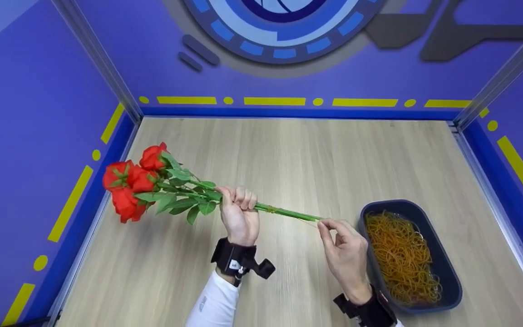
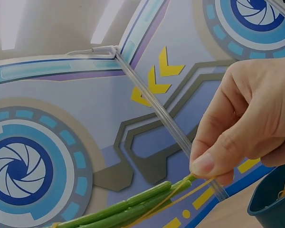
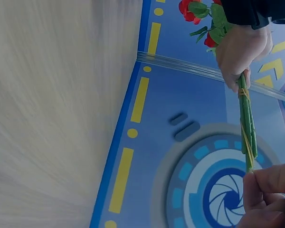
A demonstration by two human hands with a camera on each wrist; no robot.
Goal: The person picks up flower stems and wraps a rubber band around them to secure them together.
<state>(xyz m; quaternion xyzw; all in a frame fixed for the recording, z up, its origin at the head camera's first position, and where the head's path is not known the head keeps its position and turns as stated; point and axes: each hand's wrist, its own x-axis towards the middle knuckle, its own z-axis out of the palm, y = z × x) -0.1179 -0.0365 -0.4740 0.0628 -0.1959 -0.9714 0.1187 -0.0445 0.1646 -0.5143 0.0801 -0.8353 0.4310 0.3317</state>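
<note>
My left hand (image 1: 242, 218) grips a bunch of red artificial-looking roses (image 1: 127, 204) by the green stems (image 1: 293, 213), just below the leaves. The blooms point left and the stem ends point right. A yellowish rubber band is wound round the stems (image 3: 247, 118) close to the left hand; one stretched strand (image 2: 194, 190) runs along them to the cut ends. There my right hand (image 1: 347, 254) pinches the strand between thumb and forefinger, right at the tip of the longest stem. The left hand's fingers lie mostly outside the left wrist view.
A dark blue-grey tub (image 1: 447, 277) of tangled rubber bands (image 1: 400, 259) stands on the wooden tabletop (image 1: 298, 154), right beside the right hand. Blue printed panels (image 1: 288, 86) wall the table at the back and both sides, with metal posts (image 1: 102, 59) in the corners.
</note>
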